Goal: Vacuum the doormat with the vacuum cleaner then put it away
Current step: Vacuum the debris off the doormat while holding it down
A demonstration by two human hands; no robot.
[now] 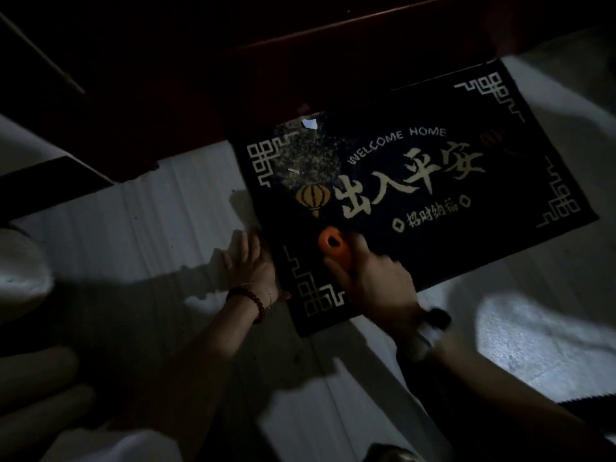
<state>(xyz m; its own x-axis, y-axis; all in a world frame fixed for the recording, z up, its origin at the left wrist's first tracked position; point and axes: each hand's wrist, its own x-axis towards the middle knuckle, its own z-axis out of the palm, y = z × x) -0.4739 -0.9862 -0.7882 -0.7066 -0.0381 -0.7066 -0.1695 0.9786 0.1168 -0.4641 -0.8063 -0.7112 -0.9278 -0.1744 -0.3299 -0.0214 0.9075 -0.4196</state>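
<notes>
2 hands we log at the near-left corner of the dark doormat point(416, 181) on the pale floor point(173, 208): left hand point(248, 265) flat with straight fingers pressing the mat's edge, right hand point(373, 278) gripping the orange-tipped vacuum cleaner point(331, 243) on the mat.

A pale tiled floor point(186, 208) fills most of the dim view, crossed by dark shadows. Along the top runs a dark reddish wooden door point(300, 55). At the far left edge sits a blurred whitish shape point(23, 268), too unclear to name.
</notes>
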